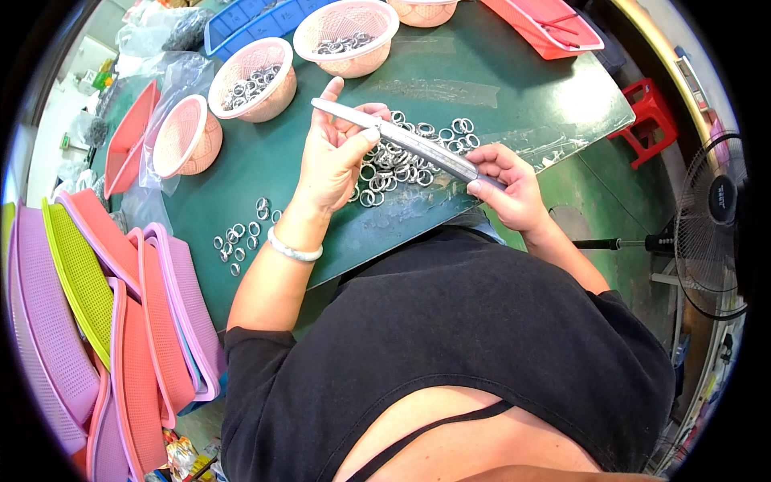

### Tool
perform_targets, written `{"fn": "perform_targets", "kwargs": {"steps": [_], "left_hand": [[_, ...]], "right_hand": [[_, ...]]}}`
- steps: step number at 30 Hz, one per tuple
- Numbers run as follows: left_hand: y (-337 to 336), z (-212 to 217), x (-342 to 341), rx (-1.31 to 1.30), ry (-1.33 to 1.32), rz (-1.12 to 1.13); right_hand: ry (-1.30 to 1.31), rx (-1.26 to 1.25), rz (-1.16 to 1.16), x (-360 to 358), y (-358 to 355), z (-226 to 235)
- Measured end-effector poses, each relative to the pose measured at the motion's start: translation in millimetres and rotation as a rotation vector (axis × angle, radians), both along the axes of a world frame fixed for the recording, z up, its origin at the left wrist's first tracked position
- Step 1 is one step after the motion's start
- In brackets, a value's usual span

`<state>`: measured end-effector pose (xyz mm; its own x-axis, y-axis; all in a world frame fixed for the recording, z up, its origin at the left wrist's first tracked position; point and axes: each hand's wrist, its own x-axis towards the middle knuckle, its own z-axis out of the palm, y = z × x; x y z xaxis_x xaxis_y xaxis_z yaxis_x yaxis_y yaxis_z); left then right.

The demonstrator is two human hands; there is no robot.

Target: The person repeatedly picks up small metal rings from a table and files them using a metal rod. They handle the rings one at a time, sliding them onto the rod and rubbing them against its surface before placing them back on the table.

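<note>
A long grey, tapered ring mandrel [426, 149] slants across in front of me, its paler narrow end up at the left. My right hand [514, 189] is closed round its thick lower end. Near the narrow end, my left hand [336, 153] has its thumb pressed against the mandrel, with one finger stretched upward. Whether a ring sits under that thumb I cannot make out. Below and behind the mandrel lies a heap of silver-coloured rings [393, 165] on the green table [321, 249]. A smaller group of loose rings [233, 235] is spread left of my left forearm.
Pink round baskets [269, 100] line the far side, some with rings inside. Beyond them stands a blue bin [241, 28]; a red tray [554, 36] is at the far right. Stacked coloured plastic baskets [144, 337] crowd the left. A red stool [646, 120] and fan [715, 201] stand right.
</note>
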<state>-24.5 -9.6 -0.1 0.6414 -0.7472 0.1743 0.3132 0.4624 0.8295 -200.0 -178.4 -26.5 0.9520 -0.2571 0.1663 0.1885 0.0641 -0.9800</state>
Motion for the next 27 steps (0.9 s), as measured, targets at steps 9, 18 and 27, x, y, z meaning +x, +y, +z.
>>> {"fn": "perform_targets", "kwargs": {"steps": [9, 18, 27], "left_hand": [[-2, 2, 3, -0.025, -0.067, 0.124], [-5, 30, 7, -0.069, -0.211, 0.26], [9, 32, 58, -0.158, -0.213, 0.471]], "right_hand": [[-0.007, 0.038, 0.016, 2, 2, 1], [-0.143, -0.085, -0.04, 12, 12, 17], [-0.103, -0.132, -0.063, 1, 10, 27]]}}
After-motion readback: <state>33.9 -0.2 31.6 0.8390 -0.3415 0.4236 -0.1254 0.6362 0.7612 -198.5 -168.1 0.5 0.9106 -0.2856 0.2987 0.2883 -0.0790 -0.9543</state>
